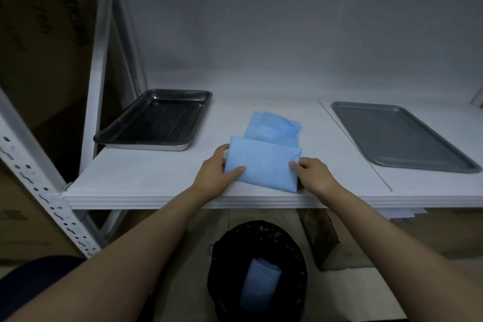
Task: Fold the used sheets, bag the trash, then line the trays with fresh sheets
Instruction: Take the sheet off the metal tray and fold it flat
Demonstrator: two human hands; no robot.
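Blue sheet point(261, 162) between dark tray point(162, 117) and grey tray point(392, 136)

Dark printed characters run across the cardboard box point(39, 21) behind the shelving upright point(98, 73) at left, too blurred and skewed to read; no other lettering, label or number is legible

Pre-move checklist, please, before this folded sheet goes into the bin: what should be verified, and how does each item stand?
1. Folded sheet compact, no loose flaps: ok.
2. Left hand and right hand each pinch one end of it: ok.
3. Bin under the shelf edge, bag mouth open: ok.
4. Room in bin: one sheet inside, space left: ok.
5. Left tray and right tray bare: ok.
6. Pile behind it, used or fresh: cannot tell.
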